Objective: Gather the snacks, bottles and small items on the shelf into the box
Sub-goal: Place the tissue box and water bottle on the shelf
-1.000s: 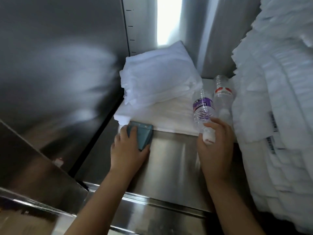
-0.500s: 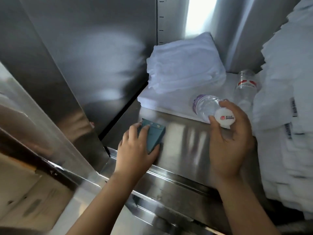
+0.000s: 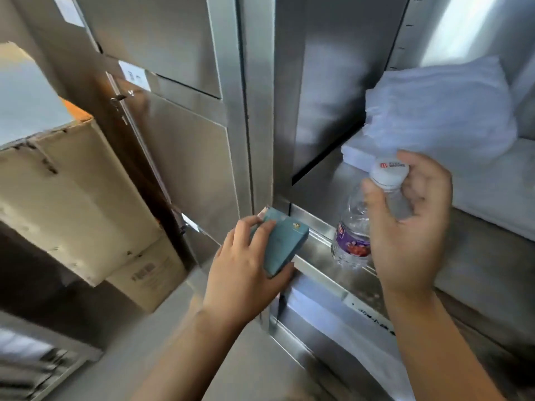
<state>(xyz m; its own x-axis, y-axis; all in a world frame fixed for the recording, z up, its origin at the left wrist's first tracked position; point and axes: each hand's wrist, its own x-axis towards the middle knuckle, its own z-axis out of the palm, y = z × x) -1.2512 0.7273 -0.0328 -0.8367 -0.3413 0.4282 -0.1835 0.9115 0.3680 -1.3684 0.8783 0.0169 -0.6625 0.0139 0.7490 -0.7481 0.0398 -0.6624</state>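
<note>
1. The teal packet [image 3: 285,244] is gripped by the left hand [image 3: 246,273], with the fingers [image 3: 260,227] curled over its top and the thumb at its lower edge. It is held at the front edge of the shelf [image 3: 477,270].
2. The bottle [image 3: 351,235] is pinched at the neck, below the cap, by the right hand [image 3: 411,227]. It hangs cap-up over the shelf lip.
3. The box [image 3: 72,198] is seen well apart to the left; its inside is not shown.
4. Judged: two items picked, neither boxed. Only folded towels [image 3: 440,111] are seen elsewhere on the shelf.

Backlight glare upper right (blown out); left edge blurred.
</note>
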